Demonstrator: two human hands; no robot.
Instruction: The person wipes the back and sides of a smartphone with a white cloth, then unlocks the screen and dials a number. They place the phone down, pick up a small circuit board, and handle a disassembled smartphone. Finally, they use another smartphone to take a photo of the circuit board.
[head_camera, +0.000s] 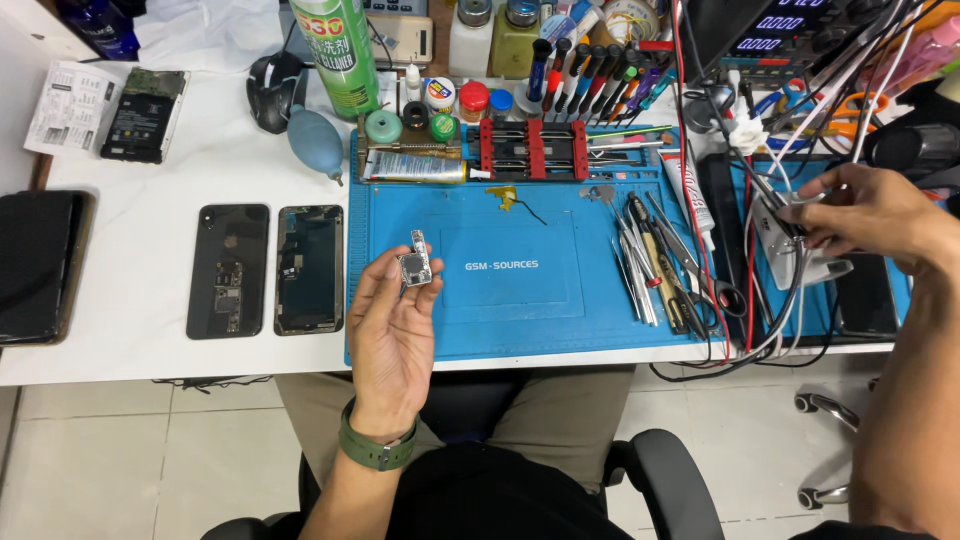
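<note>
— Left hand (392, 325)?
— Palm up over the blue mat's (520, 300) near left corner, fingertips pinching a small circuit board (415, 265).
— Right hand (865, 212)?
— Off the mat's right edge, curled among cables (770, 300); grip unclear.
— Risk?
— Probably a loose pinch: could drop the board onto the worktop (150, 180), toward the opened phones (268, 270).

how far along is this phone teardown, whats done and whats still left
Done: two opened phone halves lie flat on the white table, insides exposed. In hand: the left hand holds a small board module above the blue mat, while the right hand reaches into the cables by a white device. Left, it seems: the halves are still apart and the module is not back in either.
</note>
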